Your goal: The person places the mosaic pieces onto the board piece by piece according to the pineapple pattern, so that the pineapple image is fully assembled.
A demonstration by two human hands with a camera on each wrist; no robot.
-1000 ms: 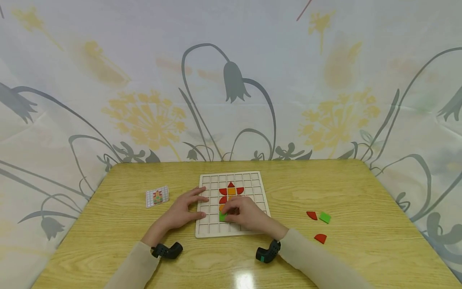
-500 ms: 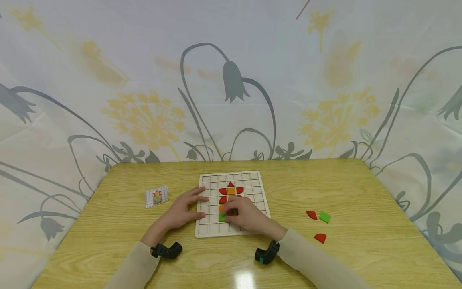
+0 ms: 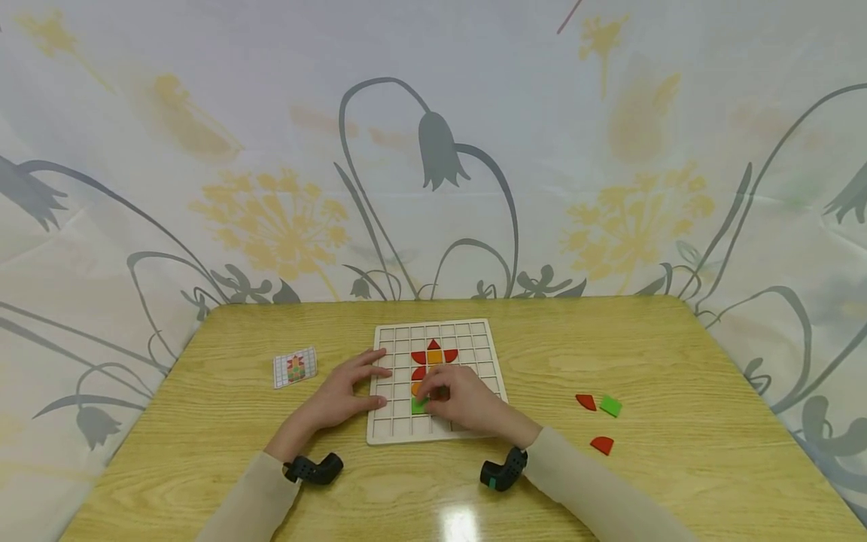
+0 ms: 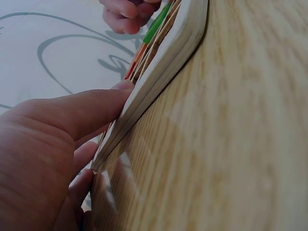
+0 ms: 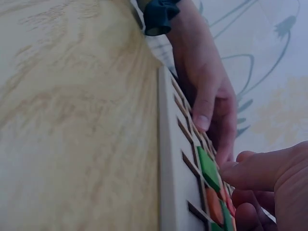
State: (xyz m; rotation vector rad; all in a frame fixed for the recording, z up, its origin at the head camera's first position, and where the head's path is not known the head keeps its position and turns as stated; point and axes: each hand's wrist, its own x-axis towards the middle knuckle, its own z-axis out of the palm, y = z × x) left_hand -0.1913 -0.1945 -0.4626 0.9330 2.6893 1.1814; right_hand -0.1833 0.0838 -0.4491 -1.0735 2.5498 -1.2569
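Note:
A pale gridded board (image 3: 479, 340) lies on the table, bearing red petal-shaped tiles (image 3: 418, 357), a small red triangle (image 3: 433, 345), an orange square tile (image 3: 434, 357) and green tiles. My left hand (image 3: 342, 395) rests at the board's left edge, fingers spread and thumb touching the rim. Over the lower middle of the grid, my right hand (image 3: 467, 399) has curled fingers and pinches a green square tile (image 5: 208, 168) with thumb and fingertips. Below an orange tile (image 3: 415, 389), that green tile sits at its cell. The right hand hides part of the pattern.
To the left lies a small card (image 3: 294, 368) printed with a coloured grid pattern. On the right are two red quarter-round tiles (image 3: 601, 446) and a loose green square tile (image 3: 611, 406). A patterned cloth (image 3: 433, 188) hangs behind the table.
My right hand's fingertips have shifted very slightly, so a little more of the green tile shows. The left hand, board and loose tiles stay where they were.

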